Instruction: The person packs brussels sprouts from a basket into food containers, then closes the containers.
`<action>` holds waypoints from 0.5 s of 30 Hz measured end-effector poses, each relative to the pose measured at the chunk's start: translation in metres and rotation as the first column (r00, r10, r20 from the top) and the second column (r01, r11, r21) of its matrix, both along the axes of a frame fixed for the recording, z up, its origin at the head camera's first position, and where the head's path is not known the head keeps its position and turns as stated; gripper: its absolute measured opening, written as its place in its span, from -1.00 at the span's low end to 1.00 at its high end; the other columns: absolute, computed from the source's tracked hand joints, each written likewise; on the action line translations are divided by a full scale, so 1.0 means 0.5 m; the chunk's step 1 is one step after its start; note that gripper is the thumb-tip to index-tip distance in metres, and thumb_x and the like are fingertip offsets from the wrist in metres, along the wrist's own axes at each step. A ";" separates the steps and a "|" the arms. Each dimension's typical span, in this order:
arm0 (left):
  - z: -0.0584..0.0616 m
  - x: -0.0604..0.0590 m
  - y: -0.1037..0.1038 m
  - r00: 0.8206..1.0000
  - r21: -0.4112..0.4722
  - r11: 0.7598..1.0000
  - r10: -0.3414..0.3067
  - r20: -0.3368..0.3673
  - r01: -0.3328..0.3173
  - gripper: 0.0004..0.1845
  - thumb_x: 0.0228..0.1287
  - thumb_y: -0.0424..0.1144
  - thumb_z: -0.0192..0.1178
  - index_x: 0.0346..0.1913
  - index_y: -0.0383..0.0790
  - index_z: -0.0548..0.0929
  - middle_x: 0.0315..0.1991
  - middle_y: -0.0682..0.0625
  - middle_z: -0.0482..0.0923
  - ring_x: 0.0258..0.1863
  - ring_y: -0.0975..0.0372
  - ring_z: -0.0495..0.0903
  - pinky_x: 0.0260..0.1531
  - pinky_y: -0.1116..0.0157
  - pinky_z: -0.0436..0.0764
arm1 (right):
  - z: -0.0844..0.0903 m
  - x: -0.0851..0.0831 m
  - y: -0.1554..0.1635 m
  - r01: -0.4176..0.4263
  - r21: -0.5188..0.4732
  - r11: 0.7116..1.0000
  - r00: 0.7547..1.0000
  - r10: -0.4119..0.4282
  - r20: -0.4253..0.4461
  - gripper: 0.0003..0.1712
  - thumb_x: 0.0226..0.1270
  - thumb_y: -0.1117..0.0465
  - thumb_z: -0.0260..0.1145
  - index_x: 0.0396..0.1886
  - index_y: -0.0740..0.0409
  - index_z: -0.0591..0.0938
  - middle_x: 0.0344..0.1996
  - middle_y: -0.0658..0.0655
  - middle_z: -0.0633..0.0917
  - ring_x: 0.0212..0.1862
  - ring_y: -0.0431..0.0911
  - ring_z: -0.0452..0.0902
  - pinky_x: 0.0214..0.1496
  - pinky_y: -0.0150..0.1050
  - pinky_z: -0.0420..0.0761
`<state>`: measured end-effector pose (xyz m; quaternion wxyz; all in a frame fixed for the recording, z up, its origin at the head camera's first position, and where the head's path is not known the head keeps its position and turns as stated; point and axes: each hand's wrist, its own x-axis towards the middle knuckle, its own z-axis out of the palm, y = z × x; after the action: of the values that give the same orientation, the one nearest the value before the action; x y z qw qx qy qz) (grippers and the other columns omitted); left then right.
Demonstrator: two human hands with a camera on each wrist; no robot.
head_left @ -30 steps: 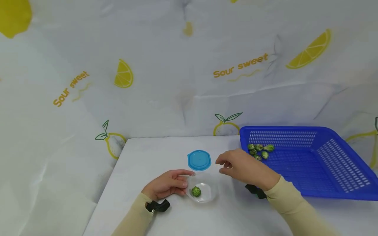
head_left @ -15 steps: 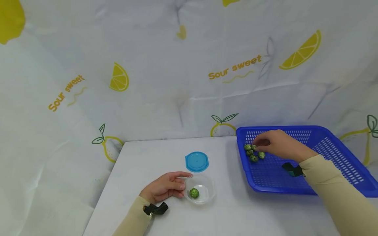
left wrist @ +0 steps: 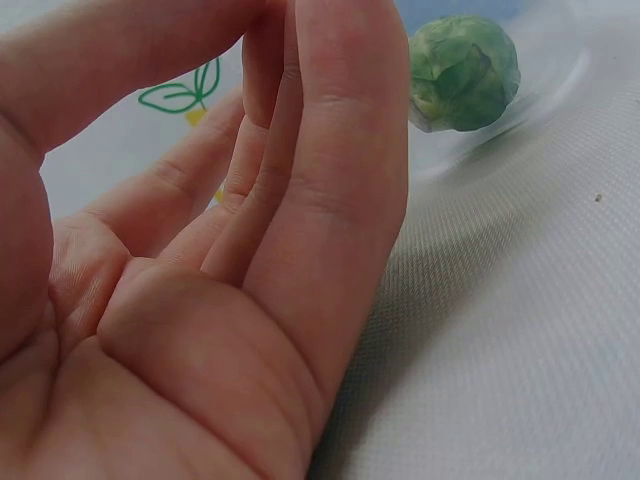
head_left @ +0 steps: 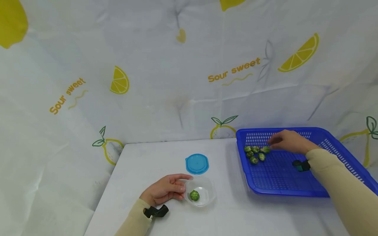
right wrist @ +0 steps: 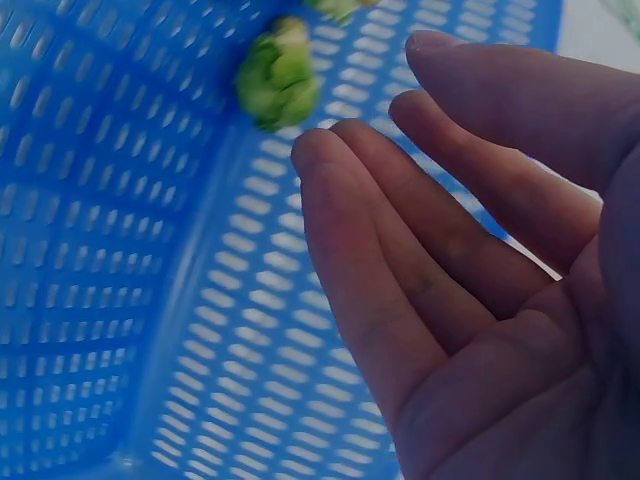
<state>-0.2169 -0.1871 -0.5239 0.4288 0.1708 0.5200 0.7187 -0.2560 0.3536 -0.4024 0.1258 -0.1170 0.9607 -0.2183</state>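
My left hand point(head_left: 163, 190) grips the left side of a small clear plastic container point(head_left: 207, 196) on the white table. One green Brussels sprout point(head_left: 194, 195) lies inside it; the left wrist view shows that sprout beyond the curved fingers point(left wrist: 350, 150). Over the blue basket point(head_left: 283, 178) is my right hand point(head_left: 290, 141), its fingertips right by the rightmost sprout point(head_left: 266, 149) of a small group. In the right wrist view the bent fingers point(right wrist: 345, 250) and thumb stand apart with nothing between them, and a leafy sprout point(right wrist: 278, 80) lies just past the fingertips.
A blue lid point(head_left: 197, 164) lies flat on the table behind the container. Several more Brussels sprouts point(head_left: 254, 160) cluster in the basket's left back corner. The basket's raised rim runs along the right of the table point(head_left: 153, 157). A lemon-printed sheet point(head_left: 165, 108) hangs behind.
My right hand has moved from beside the lid into the basket, over the sprouts, then a little right to the rightmost one. The left hand stays at the container.
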 end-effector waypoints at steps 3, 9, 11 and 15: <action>-0.002 0.002 -0.001 1.000 -0.002 1.000 0.003 0.002 -0.003 -0.35 0.50 -0.45 0.28 0.59 -0.28 0.41 -0.19 0.07 0.77 -0.22 0.33 0.82 -0.05 0.32 0.85 | -0.012 -0.010 0.010 0.006 -0.005 1.000 1.000 -0.005 0.019 -0.57 0.58 0.13 0.37 0.21 0.38 0.72 0.10 0.40 0.78 0.11 0.33 0.73 0.08 0.26 0.76; -0.004 0.001 -0.001 1.000 -0.007 1.000 0.014 -0.007 -0.014 -0.36 0.49 -0.46 0.27 0.58 -0.30 0.41 -0.21 0.07 0.76 -0.24 0.33 0.81 -0.05 0.32 0.85 | -0.033 -0.023 0.021 0.035 -0.023 0.999 0.998 -0.034 0.058 -0.55 0.57 0.14 0.37 0.22 0.42 0.71 0.12 0.47 0.76 0.11 0.35 0.73 0.08 0.27 0.77; -0.004 0.000 0.000 1.000 -0.008 1.000 0.015 -0.010 -0.015 -0.37 0.50 -0.47 0.27 0.58 -0.30 0.42 -0.21 0.07 0.76 -0.24 0.33 0.81 -0.05 0.32 0.85 | -0.038 -0.026 0.023 0.040 -0.028 0.999 0.997 -0.038 0.066 -0.54 0.56 0.14 0.37 0.21 0.43 0.71 0.11 0.47 0.76 0.09 0.35 0.73 0.07 0.27 0.77; -0.003 -0.003 0.000 1.000 -0.006 1.000 0.015 -0.008 -0.016 -0.36 0.48 -0.46 0.28 0.57 -0.30 0.42 -0.20 0.06 0.76 -0.24 0.33 0.81 -0.06 0.32 0.85 | -0.050 -0.034 0.025 0.053 -0.033 0.998 0.996 -0.051 0.071 -0.55 0.54 0.12 0.39 0.18 0.41 0.74 0.07 0.44 0.78 0.05 0.30 0.76 0.05 0.24 0.78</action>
<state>-0.2182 -0.1872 -0.5255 0.4217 0.1682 0.5254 0.7196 -0.2730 0.3661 -0.4273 0.1516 -0.0863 0.9544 -0.2421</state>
